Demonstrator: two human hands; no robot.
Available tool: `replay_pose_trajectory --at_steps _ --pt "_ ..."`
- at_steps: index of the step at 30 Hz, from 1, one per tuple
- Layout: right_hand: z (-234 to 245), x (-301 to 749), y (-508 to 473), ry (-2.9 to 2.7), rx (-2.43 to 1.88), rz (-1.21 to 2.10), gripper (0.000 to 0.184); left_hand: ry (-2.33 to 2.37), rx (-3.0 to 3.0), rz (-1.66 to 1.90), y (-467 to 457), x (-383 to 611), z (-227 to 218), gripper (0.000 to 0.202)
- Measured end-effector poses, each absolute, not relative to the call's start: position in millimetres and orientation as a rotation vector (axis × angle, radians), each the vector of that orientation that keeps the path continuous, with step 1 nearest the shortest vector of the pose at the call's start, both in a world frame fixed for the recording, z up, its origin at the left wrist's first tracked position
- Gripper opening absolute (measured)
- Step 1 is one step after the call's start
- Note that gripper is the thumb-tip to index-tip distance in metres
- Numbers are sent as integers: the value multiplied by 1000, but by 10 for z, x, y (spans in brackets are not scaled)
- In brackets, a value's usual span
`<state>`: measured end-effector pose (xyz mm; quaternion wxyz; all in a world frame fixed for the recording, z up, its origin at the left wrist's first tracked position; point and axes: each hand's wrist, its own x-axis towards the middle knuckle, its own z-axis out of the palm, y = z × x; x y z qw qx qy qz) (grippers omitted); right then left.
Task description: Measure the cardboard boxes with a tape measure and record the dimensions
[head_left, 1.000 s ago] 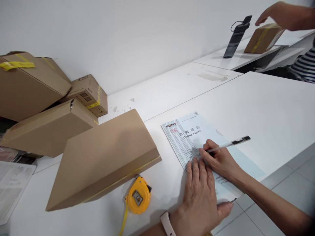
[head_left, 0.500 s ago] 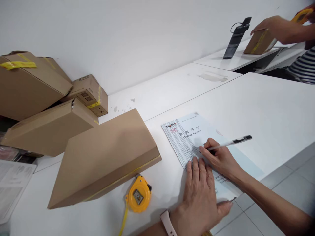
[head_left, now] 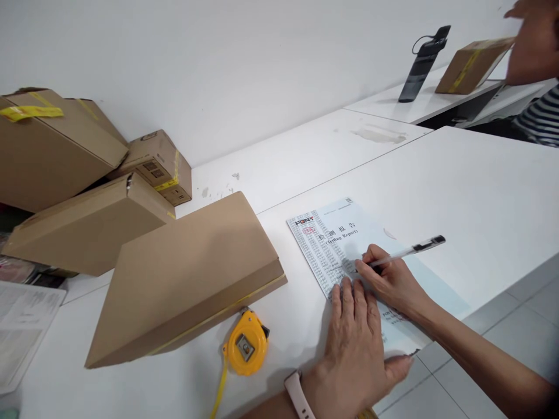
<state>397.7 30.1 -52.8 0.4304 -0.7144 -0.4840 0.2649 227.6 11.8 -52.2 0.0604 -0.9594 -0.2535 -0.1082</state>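
A light-blue printed booklet titled Testing Report (head_left: pixel 338 215) lies on the white table. My right hand (head_left: pixel 395 282) grips a clear pen (head_left: pixel 406 253) with a black cap end, its tip down at the booklet's middle. The tip itself is hidden behind my fingers. Flat across the booklet's lower left edge rests my left hand (head_left: pixel 356 343), fingers stretched out and thumb apart, a pale pink band on its wrist. Left of it sits a yellow tape measure (head_left: pixel 247 346) with some tape pulled out. A flat cardboard box (head_left: pixel 192 262) stands just behind the tape measure.
Several cardboard boxes (head_left: pixel 87 227) are piled at the left, by printed sheets (head_left: pixel 26 331). A dark water bottle (head_left: pixel 421 67) and a taped carton (head_left: pixel 467 70) stand at the far right, beside a co-worker's arm (head_left: pixel 535 49). The table's edge (head_left: pixel 510 291) drops to a tiled floor.
At the far right, the co-worker's hand has come off the carton and risen, and the yellow tool is out of sight. My hands and the pen have barely moved.
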Motion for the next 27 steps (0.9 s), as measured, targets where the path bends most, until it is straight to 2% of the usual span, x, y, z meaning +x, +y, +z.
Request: replay_pose_trajectory --at_steps 27 --pt "-523 3975 306 -1189 -1798 609 26 -763 -2939 -294 133 2280 -521 89"
